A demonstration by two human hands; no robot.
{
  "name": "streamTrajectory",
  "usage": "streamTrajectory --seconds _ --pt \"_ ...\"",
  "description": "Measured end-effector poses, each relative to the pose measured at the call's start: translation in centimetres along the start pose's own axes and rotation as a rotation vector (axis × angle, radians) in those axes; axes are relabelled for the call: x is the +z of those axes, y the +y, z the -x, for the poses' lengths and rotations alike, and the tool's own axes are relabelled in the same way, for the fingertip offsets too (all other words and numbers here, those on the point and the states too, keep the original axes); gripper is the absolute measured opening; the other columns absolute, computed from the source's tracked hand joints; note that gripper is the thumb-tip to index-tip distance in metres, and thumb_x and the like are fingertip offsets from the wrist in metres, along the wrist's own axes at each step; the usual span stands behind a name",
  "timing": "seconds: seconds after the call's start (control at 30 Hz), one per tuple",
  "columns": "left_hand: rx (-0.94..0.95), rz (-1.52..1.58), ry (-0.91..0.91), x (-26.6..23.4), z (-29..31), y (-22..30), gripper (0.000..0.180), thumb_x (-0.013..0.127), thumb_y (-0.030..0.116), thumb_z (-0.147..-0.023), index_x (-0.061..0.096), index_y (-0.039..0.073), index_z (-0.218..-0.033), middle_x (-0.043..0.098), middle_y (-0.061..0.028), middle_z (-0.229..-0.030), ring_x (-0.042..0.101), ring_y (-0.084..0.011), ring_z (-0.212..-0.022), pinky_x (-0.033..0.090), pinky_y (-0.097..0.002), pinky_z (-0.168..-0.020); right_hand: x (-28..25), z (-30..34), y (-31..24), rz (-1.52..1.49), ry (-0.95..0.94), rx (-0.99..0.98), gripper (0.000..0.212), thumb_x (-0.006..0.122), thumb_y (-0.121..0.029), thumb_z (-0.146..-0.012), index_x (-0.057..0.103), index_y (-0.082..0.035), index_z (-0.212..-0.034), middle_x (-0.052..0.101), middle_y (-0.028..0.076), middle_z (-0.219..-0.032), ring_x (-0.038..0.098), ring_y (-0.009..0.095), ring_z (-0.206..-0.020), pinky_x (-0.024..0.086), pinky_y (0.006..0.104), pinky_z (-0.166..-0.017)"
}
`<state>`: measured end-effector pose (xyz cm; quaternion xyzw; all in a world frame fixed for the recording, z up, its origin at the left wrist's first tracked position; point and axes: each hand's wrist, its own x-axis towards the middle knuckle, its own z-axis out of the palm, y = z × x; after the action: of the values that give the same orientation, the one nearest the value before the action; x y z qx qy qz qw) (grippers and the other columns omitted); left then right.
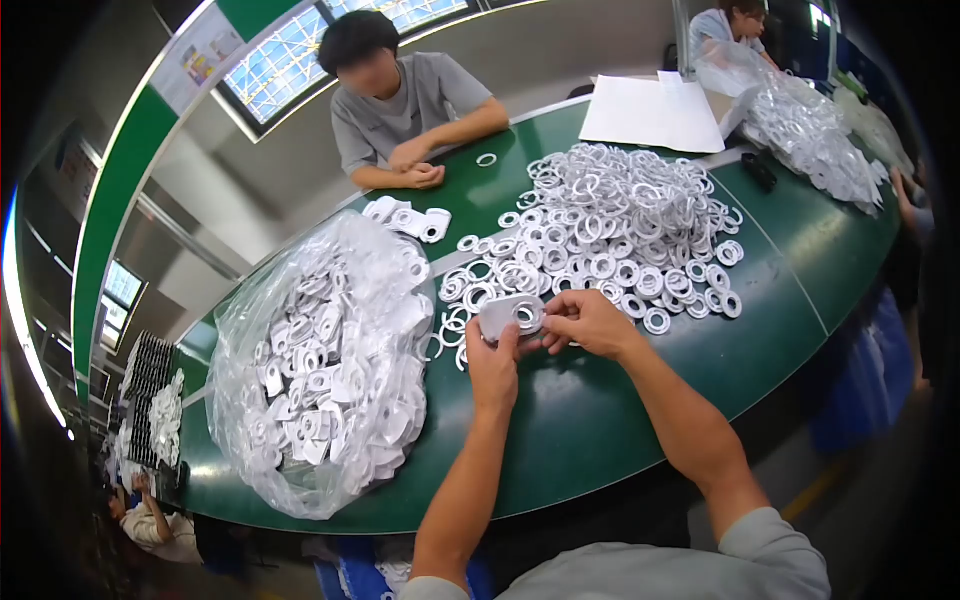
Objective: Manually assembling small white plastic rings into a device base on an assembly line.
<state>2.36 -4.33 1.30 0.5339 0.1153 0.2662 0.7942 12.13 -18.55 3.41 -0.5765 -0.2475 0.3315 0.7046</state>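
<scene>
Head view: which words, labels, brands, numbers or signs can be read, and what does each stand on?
None can be read.
Poster at upper left: coloured print, too small and blurred.
White sheets on the green table: no legible writing.
White part in the left hand: no legible marking.

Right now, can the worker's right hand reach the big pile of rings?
Probably yes: the right hand is close to the pile of rings with nothing visible between, though it is busy at the white piece in the left hand.
</scene>
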Motion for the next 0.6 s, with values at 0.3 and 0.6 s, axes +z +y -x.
streamTrajectory --seconds 0.3,0.6 --pt "-0.014 -0.025 -0.076 0.2 0.7 -0.8 0.047 0.063 -0.004 -0.084 0.033 0.002 -0.119 0.055 -0.0143 -0.111 0.063 -0.0203 -0.094 0.057 -0.0289 -0.073 0.2 0.1 0.5 0.075 0.020 0.077 0.019 0.062 -0.014 -0.089 0.059 0.004 -0.094 0.063 0.009 -0.078 0.062 0.014 -0.061 0.053 0.0261 -0.054" --pt "0.115 -0.181 0.077 0.0 0.9 -2.0 0.047 0.065 -0.003 -0.082 0.035 0.001 -0.118 0.056 -0.0118 -0.107 0.062 -0.0154 -0.084 0.053 -0.0251 -0.063 1.9 0.2 1.7 0.197 0.133 0.081 0.022 0.061 -0.019 -0.091 0.057 0.003 -0.091 0.061 0.006 -0.073 0.058 0.010 -0.054 0.048 0.0244 -0.049"
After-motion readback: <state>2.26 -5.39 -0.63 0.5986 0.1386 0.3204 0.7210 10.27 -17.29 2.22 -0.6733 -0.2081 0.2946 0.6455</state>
